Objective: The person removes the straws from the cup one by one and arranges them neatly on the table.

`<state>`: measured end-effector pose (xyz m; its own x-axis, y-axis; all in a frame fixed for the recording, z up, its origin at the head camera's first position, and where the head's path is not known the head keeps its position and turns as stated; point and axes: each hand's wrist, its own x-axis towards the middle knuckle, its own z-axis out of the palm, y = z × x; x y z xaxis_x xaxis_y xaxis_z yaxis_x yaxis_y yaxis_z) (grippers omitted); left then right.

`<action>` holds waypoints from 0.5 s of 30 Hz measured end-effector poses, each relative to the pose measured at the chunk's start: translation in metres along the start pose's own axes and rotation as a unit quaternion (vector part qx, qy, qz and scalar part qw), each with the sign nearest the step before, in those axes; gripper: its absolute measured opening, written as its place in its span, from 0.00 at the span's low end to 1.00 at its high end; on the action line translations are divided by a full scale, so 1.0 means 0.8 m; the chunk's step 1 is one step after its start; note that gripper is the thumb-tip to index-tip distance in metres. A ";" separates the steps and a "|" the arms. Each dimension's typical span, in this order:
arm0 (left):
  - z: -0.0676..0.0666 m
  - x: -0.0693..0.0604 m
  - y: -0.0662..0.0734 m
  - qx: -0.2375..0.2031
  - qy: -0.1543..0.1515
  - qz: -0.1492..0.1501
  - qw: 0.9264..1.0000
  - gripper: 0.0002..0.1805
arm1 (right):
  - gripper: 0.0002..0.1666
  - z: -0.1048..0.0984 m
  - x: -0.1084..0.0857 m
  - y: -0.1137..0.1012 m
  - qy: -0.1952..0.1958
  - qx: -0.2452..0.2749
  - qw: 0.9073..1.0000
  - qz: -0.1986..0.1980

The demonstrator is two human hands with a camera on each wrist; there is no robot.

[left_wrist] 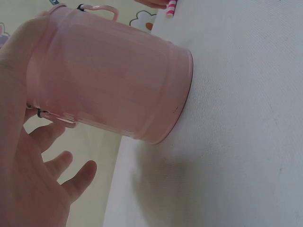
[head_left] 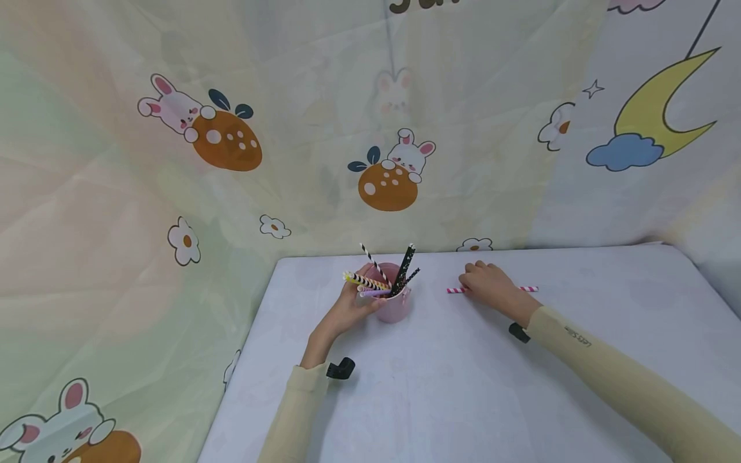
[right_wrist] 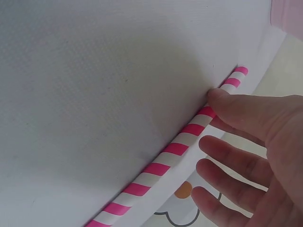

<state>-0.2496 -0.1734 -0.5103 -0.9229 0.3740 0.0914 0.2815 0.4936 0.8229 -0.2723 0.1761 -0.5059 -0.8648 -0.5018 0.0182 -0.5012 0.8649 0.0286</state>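
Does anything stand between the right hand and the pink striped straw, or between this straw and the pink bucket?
Nothing visible does. The right hand pinches the striped straw, and only tabletop shows between it and the pink bucket, though other straws occupy part of the bucket's opening.

The head view looked forward and down from well back, over the worktop (head_left: 440, 392). The left wrist view, turned sideways, faced the bucket (left_wrist: 109, 73) up close; the right wrist view, aslant and near, faced the straw (right_wrist: 173, 150) and right hand (right_wrist: 279, 151). Both wrist views caught bucket and straw.
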 end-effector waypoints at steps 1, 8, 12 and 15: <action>0.000 0.000 0.000 -0.001 0.001 0.001 1.000 0.49 | 0.04 -0.001 0.000 0.000 -0.002 0.002 1.000 0.000; 0.000 0.001 0.001 0.001 -0.001 -0.004 1.000 0.49 | 0.05 -0.004 -0.001 0.001 -0.007 0.012 1.000 0.000; 0.000 0.001 0.000 0.001 -0.001 -0.005 1.000 0.50 | 0.05 -0.003 -0.002 0.001 -0.003 0.015 1.000 -0.002; 0.001 0.002 -0.001 0.001 0.000 -0.004 1.000 0.49 | 0.05 -0.003 -0.003 0.000 0.000 0.018 1.000 -0.004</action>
<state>-0.2510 -0.1727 -0.5109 -0.9252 0.3698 0.0855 0.2750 0.4978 0.8225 -0.2705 0.1775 -0.5034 -0.8608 -0.5087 0.0173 -0.5088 0.8608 -0.0082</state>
